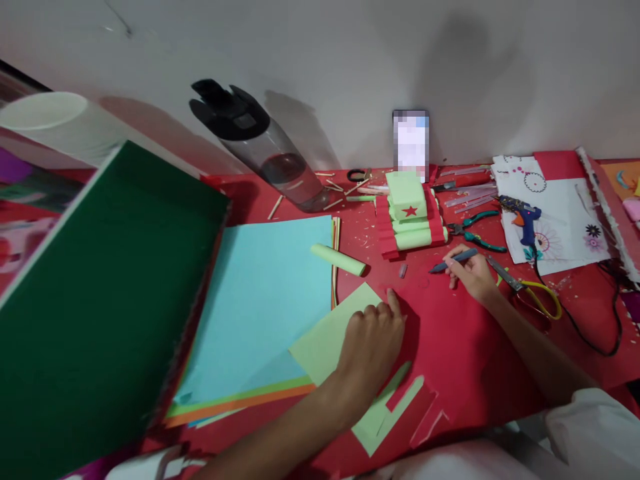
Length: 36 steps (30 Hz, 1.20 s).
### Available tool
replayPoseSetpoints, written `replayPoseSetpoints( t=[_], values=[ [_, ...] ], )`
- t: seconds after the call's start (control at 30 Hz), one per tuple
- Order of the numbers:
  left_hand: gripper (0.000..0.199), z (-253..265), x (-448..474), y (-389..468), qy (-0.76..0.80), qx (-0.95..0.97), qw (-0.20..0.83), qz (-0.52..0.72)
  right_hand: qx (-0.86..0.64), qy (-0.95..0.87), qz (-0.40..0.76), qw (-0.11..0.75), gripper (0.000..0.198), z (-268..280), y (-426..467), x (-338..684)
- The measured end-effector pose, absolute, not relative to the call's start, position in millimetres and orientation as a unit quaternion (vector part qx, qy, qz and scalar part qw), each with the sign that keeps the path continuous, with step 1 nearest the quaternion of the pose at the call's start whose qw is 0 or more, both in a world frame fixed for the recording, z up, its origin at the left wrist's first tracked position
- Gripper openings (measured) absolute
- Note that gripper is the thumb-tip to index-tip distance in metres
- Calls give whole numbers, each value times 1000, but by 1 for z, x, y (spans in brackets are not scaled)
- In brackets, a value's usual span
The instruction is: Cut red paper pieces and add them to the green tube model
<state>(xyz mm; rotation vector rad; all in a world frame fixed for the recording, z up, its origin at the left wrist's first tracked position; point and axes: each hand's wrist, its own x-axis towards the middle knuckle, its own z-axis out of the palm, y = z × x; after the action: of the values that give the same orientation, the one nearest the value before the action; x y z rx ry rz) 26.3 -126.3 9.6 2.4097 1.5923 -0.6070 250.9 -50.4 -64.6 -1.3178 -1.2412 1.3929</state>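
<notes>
My right hand [470,275] is closed round a dark blue-grey pen [461,259]. Its tip points down at a red sheet [445,333], near a small, faint circle. With the index finger stretched out, my left hand [373,340] presses on the red sheet's left side; its other fingers are bent under, partly hidden. Below that hand lies a pale green sheet [325,333], and cut green strips [387,417] are closer to me. A rolled green paper tube [340,259] rests above it. Further back stands a green and red paper model [407,210] with a red star.
Blue paper [265,280] tops a stack at the left, beside a dark green board [100,300]. A water bottle [275,153] and a phone [411,143] stand by the wall. Pliers [477,230], scissors [525,287] and a glue gun [525,217] lie at the right.
</notes>
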Motion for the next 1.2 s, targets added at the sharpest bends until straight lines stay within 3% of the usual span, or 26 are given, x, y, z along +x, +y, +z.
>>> replayPoseSetpoints(
  t=[0.3, 0.83, 1.2],
  values=[
    [51, 8, 11, -105, 595, 775, 69, -201, -508, -482, 571, 428, 44, -61, -51, 249],
    [19, -62, 1, -65, 457, 880, -25, 127, -511, -487, 565, 427, 40, -59, -52, 249],
    [22, -72, 1, -62, 460, 858, -3, 230, -497, -496, 572, 424, 42, -57, -51, 248]
  ],
)
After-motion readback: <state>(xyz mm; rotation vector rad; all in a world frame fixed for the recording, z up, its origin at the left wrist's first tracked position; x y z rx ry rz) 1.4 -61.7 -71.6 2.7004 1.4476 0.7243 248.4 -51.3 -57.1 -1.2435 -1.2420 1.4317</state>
